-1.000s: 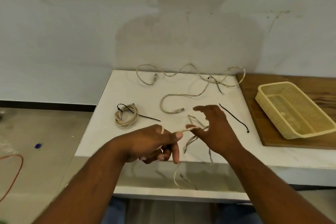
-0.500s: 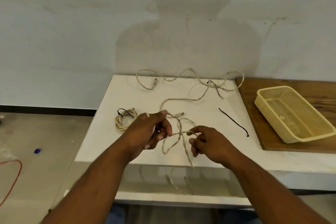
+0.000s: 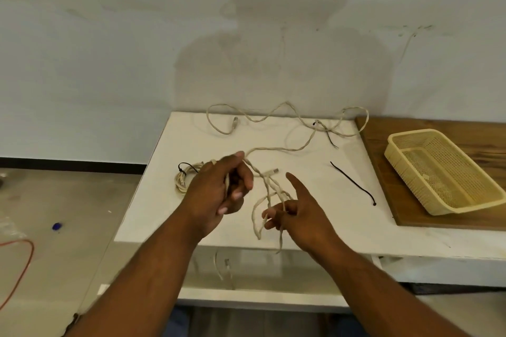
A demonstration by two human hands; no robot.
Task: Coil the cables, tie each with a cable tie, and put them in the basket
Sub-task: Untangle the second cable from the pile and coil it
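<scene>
While the left hand clenches the beige cable beside its thumb, the right hand hooks hanging loops in curled fingers, index straight. Each loop should pass evenly to the left fingers. The black cable tie lies right of them.

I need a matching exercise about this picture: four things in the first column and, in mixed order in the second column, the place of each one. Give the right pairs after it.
Column A
1. yellow basket
2. tied coil
3. loose black cable tie
4. uncoiled cable

Column B
a. on the white table, between the right hand and the basket
b. on the wooden board
c. gripped by both hands
d. on the white table, just left of the left hand

Pairs: 1-b, 2-d, 3-a, 4-c
</scene>
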